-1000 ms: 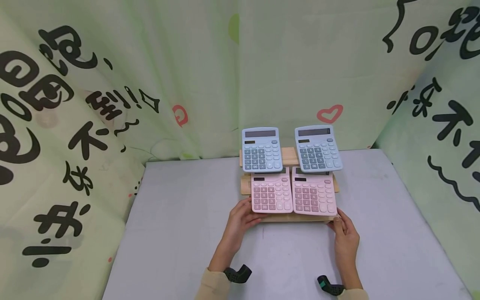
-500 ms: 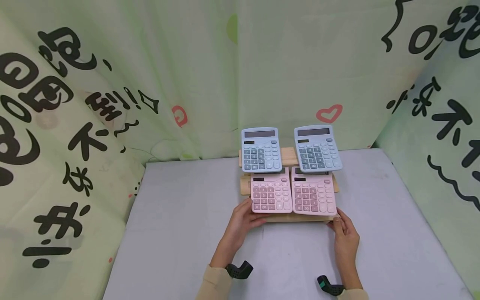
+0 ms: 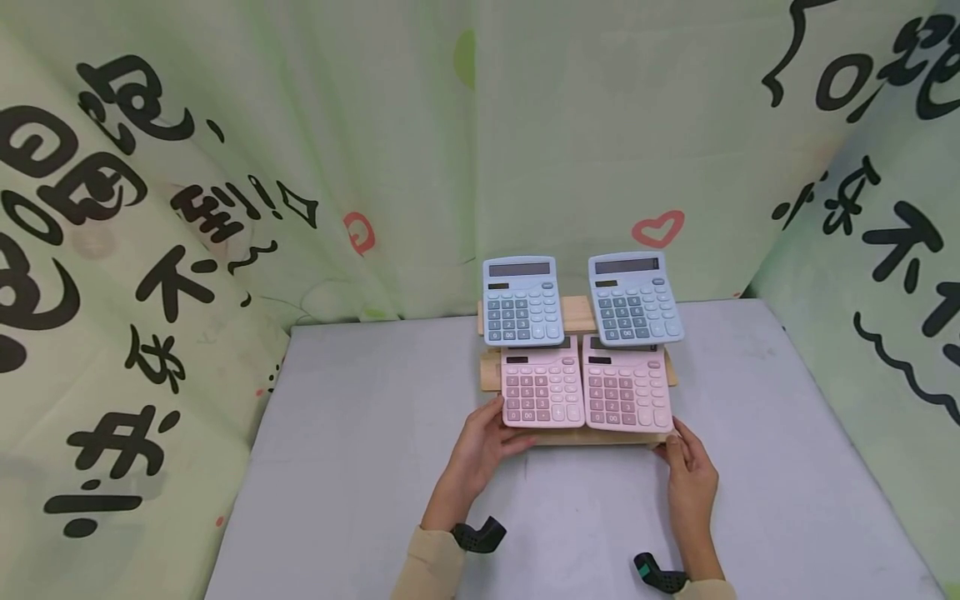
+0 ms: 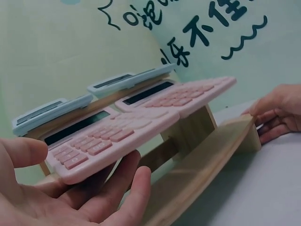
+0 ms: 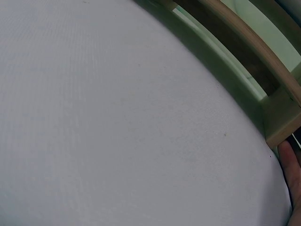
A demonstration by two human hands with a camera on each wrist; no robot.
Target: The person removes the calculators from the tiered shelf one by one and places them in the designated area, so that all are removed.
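A wooden stand [image 3: 581, 437] carries two pink calculators [image 3: 543, 396] side by side, with two blue calculators [image 3: 522, 308] on a higher level behind. My left hand [image 3: 476, 454] is at the lower left corner of the left pink calculator. In the left wrist view, that pink calculator [image 4: 106, 146] lies between my left thumb at its edge and the fingers beneath. My right hand [image 3: 693, 483] grips the right end of the stand's front board. The right wrist view shows only part of my right hand [image 5: 292, 179], against the stand's end [image 5: 282, 125].
The stand is on a white-covered table [image 3: 367, 433], towards its back edge. A pale green curtain [image 3: 390, 150] with black lettering and red shapes hangs behind the table and along both sides.
My left wrist has shifted slightly up and to the right, while its fingers stay by the left pink calculator. My right hand, the stand and the calculators show no clear movement.
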